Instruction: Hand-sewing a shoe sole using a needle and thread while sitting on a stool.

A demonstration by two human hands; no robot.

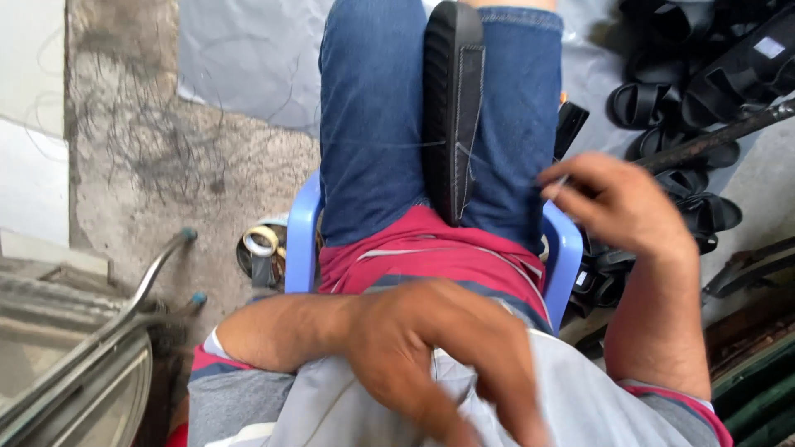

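Note:
A black sandal sole stands on edge, clamped between my two thighs in blue jeans. A thin pale thread runs from the sole's stitched side to my right hand. That hand is raised beside my right thigh with its fingertips pinched on the thread; what may be a small needle shows at them. My left hand lies against my grey and red shirt near my chest, fingers spread downward, holding nothing. I sit on a blue plastic chair.
A pile of black sandals lies on the floor at the right, crossed by a dark metal bar. A small tin with tape rolls sits left of the chair. Bent metal tubes stand at the lower left on rough concrete.

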